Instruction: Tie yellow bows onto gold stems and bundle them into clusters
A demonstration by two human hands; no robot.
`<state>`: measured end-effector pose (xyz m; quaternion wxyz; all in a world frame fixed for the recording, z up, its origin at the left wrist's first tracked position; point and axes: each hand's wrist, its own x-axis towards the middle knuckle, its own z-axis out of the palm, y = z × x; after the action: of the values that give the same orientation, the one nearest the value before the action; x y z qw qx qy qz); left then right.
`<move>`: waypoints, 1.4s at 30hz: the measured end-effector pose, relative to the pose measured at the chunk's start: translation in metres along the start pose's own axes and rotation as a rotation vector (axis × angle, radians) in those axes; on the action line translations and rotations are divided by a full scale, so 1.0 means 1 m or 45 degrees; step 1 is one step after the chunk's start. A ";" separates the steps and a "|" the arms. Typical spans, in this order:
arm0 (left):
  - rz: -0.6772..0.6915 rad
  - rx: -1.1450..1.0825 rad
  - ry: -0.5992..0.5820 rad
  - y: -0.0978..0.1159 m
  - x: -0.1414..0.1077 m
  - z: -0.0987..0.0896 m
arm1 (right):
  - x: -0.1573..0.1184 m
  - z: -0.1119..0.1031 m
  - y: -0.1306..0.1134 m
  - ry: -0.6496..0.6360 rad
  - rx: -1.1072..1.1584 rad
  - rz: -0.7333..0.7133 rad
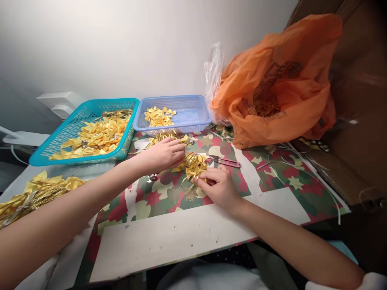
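My right hand (220, 186) is closed, thumb and fingers pinching a gold cord (188, 184) that curls in a loop over the table. Just beyond its fingertips lies a bunch of yellow ribbon bows (196, 162) with gold cord. My left hand (169, 153) reaches in from the left, its fingers bent down and together beside that bunch; what they hold is hidden beneath them. Behind the left hand sits another pile of yellow bows (163, 137) with gold strands. Small silver bells (152, 177) rest in front of it. Pink-handled thread snips (225, 161) lie behind my right hand.
At the back left stands a teal basket (122, 151) of yellow bows, beside a blue basket (193, 128) with fewer. An orange plastic bag (290, 129) stands back right. More corded bows (39, 193) lie left, under my left forearm. White strips (314, 177) trail along the right.
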<state>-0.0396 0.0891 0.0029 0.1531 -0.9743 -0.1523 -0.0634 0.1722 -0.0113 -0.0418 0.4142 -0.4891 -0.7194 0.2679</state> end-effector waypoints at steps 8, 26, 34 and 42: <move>-0.002 0.026 -0.003 -0.001 -0.002 0.001 | -0.005 0.003 -0.001 -0.104 -0.461 -0.254; -0.041 -0.051 0.055 0.000 -0.004 0.006 | -0.013 -0.007 0.012 0.424 -0.347 -0.237; -0.026 -0.021 0.016 0.000 -0.007 0.004 | 0.020 -0.015 0.029 0.389 0.464 0.166; -0.047 -0.035 0.049 0.000 -0.007 0.007 | 0.016 -0.038 0.020 0.393 0.708 0.126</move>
<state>-0.0453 0.0893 -0.0046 0.1414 -0.9720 -0.1664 -0.0871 0.2113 0.0101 -0.0331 0.6228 -0.4263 -0.5227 0.3965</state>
